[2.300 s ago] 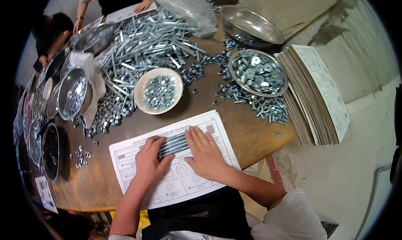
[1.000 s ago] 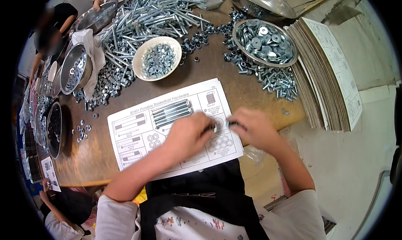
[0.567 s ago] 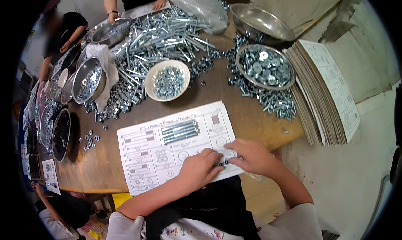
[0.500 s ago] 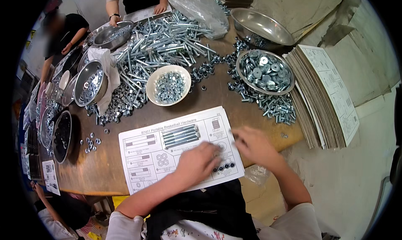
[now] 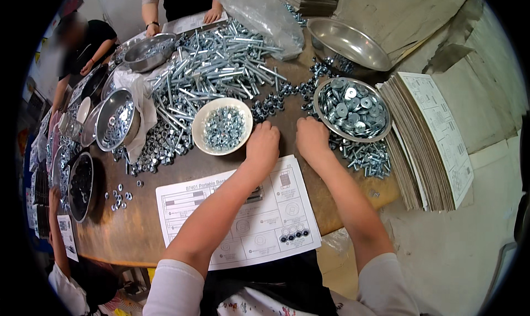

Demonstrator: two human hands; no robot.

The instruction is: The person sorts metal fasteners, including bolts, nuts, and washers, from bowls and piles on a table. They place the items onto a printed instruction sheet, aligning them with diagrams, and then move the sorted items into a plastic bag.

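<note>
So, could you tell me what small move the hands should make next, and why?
Probably the left hand should pinch a few of the dark nuts just ahead of its fingertips. Both it and the right hand rest empty past the printed sheet, whose outlines are only partly filled.

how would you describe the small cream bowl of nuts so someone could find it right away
Start at the brown table and find the big heap of long silver bolts at its far middle. At the heap's near edge, just left of the person's left hand, sits the cream bowl. It is the only pale, non-metal bowl; the others around it are shiny steel.
</note>
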